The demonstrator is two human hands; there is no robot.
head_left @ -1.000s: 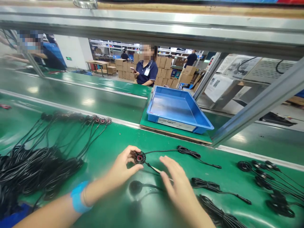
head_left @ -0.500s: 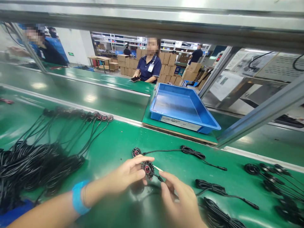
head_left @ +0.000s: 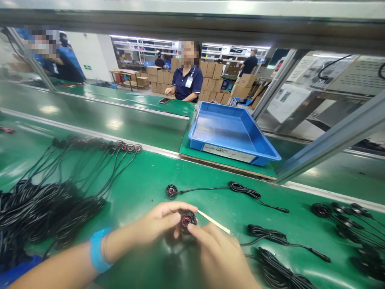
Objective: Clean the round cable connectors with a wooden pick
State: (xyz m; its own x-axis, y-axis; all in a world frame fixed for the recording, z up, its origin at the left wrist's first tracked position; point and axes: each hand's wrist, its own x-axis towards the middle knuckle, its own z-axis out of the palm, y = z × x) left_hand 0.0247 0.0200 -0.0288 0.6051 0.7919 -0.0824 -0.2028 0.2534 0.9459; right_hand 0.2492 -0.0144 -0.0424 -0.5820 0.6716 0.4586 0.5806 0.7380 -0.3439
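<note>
My left hand [head_left: 159, 224], with a blue band on its wrist, is closed around the edge of a round black, wheel-like part with a red spoked centre [head_left: 186, 219]. From the right, my right hand [head_left: 221, 253] pinches at the same part, one fingertip on its face. A thin pale wooden stick [head_left: 214, 222] slants just behind the right hand's knuckles; what grips it is hidden. Beyond my hands a similar round part [head_left: 171, 191] lies flat on the green bench, its cable running right to a tied black coil [head_left: 245, 189].
Several cabled round parts [head_left: 130, 148] lie in a row at left, above a heap of black cables [head_left: 45, 204]. More coils [head_left: 267, 234] and round parts [head_left: 320, 210] lie at right. A blue tray [head_left: 234, 156] stands behind a metal post [head_left: 331, 136]. A person [head_left: 188, 82] sits opposite.
My right hand's fingers have moved left from the cable onto the round part. More of the wooden stick shows. The person opposite has put the phone down on the bench.
</note>
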